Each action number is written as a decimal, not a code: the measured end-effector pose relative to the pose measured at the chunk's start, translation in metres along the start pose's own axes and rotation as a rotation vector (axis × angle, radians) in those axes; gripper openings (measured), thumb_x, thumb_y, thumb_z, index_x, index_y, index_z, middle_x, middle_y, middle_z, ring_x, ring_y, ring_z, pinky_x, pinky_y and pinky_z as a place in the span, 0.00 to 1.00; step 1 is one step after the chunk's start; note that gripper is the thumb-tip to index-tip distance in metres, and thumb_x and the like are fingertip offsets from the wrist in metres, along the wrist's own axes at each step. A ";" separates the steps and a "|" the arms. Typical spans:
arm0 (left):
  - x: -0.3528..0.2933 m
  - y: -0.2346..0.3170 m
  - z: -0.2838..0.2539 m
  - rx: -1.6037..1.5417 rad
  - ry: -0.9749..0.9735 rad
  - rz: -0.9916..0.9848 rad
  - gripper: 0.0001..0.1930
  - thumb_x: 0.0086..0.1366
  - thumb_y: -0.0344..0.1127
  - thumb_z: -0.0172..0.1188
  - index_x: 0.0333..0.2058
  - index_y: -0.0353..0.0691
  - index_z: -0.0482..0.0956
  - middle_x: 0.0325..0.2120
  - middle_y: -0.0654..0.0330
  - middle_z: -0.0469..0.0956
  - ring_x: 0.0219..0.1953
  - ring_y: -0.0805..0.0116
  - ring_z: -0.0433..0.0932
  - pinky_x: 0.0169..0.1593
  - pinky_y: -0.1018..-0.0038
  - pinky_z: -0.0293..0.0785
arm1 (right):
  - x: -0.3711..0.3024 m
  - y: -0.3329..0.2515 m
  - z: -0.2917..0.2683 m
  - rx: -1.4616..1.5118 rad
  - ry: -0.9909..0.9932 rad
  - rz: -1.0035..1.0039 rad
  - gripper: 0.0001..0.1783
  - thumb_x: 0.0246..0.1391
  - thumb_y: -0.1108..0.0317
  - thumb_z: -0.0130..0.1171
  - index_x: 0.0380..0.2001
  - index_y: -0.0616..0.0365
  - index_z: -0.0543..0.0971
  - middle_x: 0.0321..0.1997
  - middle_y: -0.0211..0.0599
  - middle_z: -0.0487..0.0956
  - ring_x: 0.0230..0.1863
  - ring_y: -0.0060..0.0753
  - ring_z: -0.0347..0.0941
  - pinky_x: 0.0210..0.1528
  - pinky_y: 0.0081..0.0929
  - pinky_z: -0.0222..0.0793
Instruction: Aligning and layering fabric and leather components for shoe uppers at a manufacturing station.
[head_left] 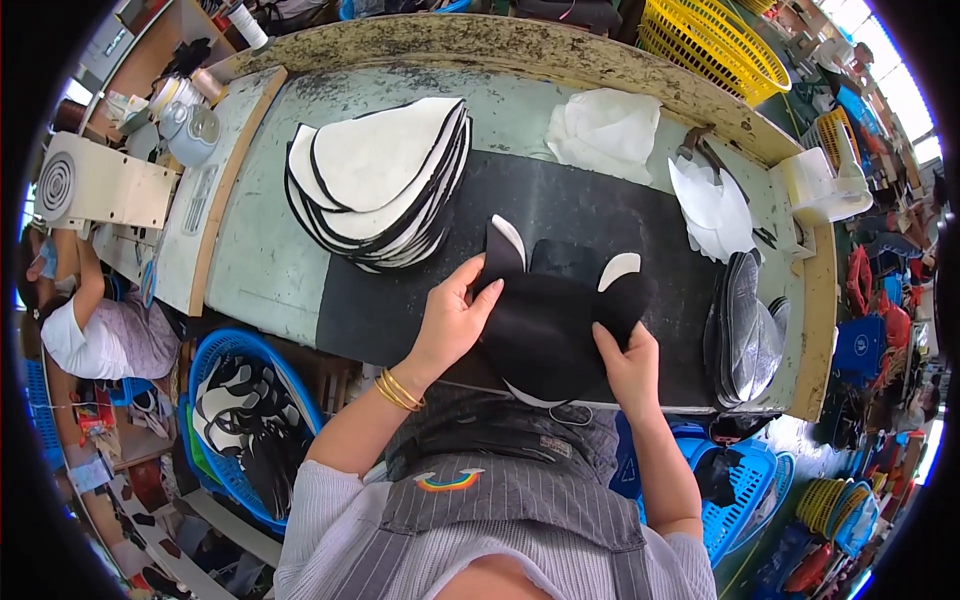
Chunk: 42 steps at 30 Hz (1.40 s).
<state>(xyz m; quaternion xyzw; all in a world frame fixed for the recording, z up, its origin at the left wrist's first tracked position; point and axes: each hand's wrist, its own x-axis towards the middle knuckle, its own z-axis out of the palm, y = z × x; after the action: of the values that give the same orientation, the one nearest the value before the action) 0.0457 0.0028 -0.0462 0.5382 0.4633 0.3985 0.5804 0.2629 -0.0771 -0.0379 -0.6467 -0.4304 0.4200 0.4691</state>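
A black fabric piece with a white backing [550,330] is spread between my two hands, over the near part of a black mat [400,310]. Its two far tips curl over and show white. My left hand [455,310] pinches the left tip between thumb and fingers. Over on the right side, my right hand [630,365] grips the same piece, thumb on top and fingers mostly hidden beneath. Beyond my left hand lies a tall stack of white, black-edged curved pieces [385,160], partly on the mat.
Thin white sheets [605,125] lie at the back, with more white sheets [715,210] and a tool like pincers [705,150] to the right. Dark curved pieces [745,330] are stacked at the right edge. Below left stands a blue basket [205,350]. Another person [90,320] sits far left.
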 end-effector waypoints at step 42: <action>-0.076 0.007 0.050 0.834 -0.366 0.565 0.20 0.51 0.27 0.61 0.46 0.35 0.76 0.50 0.54 0.73 0.59 0.54 0.66 0.63 0.45 0.49 | 0.035 0.014 -0.021 -0.294 0.200 -0.108 0.07 0.51 0.73 0.61 0.32 0.64 0.74 0.19 0.31 0.71 0.17 0.15 0.64 0.20 0.17 0.62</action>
<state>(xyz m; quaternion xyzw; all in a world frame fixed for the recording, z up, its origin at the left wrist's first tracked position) 0.0746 -0.0823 -0.0315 0.8876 0.3104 0.2210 0.2588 0.2944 -0.0516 -0.0518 -0.7228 -0.4725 0.2604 0.4318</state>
